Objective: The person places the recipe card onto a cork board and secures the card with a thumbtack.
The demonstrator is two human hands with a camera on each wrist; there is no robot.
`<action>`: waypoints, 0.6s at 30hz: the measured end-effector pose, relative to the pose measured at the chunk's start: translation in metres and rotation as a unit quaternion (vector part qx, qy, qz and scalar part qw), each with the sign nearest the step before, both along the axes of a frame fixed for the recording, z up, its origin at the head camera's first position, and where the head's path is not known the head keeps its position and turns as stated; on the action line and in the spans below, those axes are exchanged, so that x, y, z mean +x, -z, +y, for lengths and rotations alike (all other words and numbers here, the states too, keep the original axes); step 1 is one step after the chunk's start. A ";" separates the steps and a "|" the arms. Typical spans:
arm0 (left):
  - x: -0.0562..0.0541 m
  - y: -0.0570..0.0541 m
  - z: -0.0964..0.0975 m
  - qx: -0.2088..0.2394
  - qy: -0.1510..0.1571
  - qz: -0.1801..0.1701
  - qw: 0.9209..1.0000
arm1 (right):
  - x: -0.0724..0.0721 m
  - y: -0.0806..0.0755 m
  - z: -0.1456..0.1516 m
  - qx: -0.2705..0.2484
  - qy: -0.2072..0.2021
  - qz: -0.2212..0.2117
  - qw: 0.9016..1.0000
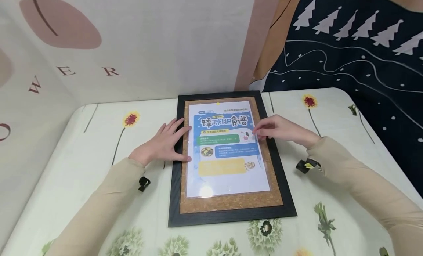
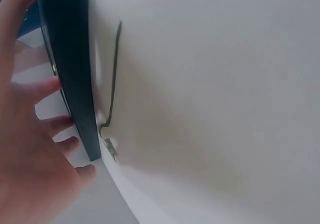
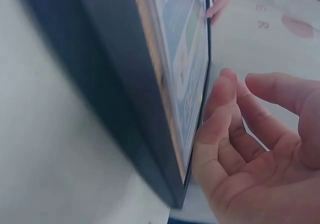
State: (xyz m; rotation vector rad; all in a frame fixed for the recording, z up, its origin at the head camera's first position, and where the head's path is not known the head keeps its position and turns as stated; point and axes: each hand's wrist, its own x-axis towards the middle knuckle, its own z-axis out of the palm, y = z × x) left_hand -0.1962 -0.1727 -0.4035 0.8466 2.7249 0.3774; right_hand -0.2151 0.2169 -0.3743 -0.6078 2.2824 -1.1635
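Observation:
A printed sheet [image 1: 228, 182] with Chinese text, glossy like plastic, lies on a cork board [image 1: 231, 204] in a black frame [image 1: 231, 213]. At its top middle edge sits a small yellow dot [image 1: 218, 103], perhaps a pushpin. My left hand [image 1: 162, 144] lies across the frame's left side, fingers spread, with thumb and a fingertip touching the sheet's left edge. Over the sheet's right edge, my right hand [image 1: 281, 130] has its fingers loosely bent. In the right wrist view, thumb and fingertips [image 3: 227, 77] stand apart with nothing visible between them.
The board lies on a flower-patterned tablecloth [image 1: 132, 208], its far end near a pale wall hanging [image 1: 172, 46]. A dark cloth with white trees [image 1: 347, 65] hangs at the right. Black straps [image 1: 305, 166] show at both wrists.

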 end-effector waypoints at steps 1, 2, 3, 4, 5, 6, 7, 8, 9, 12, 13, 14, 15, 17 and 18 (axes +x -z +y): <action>-0.001 0.000 0.000 0.000 -0.001 0.002 1.000 | 0.000 -0.001 0.004 0.003 0.004 0.000 1.000; -0.003 0.000 0.001 -0.001 -0.003 0.003 1.000 | 0.000 -0.002 0.007 0.008 0.009 0.000 1.000; -0.005 0.000 0.001 -0.002 -0.004 0.004 1.000 | 0.000 -0.002 0.011 0.012 0.011 0.001 1.000; -0.006 0.000 0.002 -0.002 -0.004 0.005 1.000 | -0.001 -0.003 0.014 0.016 0.015 0.002 1.000; -0.008 0.000 0.003 -0.004 -0.005 0.006 1.000 | 0.000 -0.003 0.017 0.023 0.019 0.003 1.000; -0.009 0.000 0.003 -0.006 -0.005 0.006 1.000 | 0.000 -0.003 0.020 0.028 0.024 0.005 0.999; -0.010 0.001 0.004 -0.009 -0.005 0.005 1.000 | 0.001 -0.004 0.023 0.034 0.027 0.006 0.999; -0.011 0.001 0.004 -0.013 -0.006 0.003 1.000 | 0.001 -0.005 0.025 0.039 0.030 0.008 0.999; -0.011 0.002 0.004 -0.015 -0.006 0.001 1.000 | 0.002 -0.006 0.028 0.044 0.032 0.011 0.998; -0.011 0.004 0.003 -0.015 -0.006 -0.003 1.000 | 0.004 -0.008 0.035 0.055 0.043 0.015 0.997; -0.011 0.005 0.003 -0.013 -0.006 -0.004 1.000 | 0.004 -0.008 0.037 0.058 0.046 0.017 0.997; -0.011 0.005 0.003 -0.011 -0.006 -0.004 1.000 | 0.003 -0.008 0.040 0.061 0.048 0.019 0.997; -0.011 0.006 0.003 -0.008 -0.005 -0.006 1.000 | 0.003 -0.008 0.042 0.064 0.050 0.021 0.996; -0.010 0.006 0.003 -0.003 -0.005 -0.008 1.000 | 0.002 -0.009 0.046 0.070 0.054 0.022 0.996; -0.010 0.007 0.003 0.000 -0.005 -0.009 1.000 | 0.001 -0.010 0.048 0.073 0.057 0.024 0.995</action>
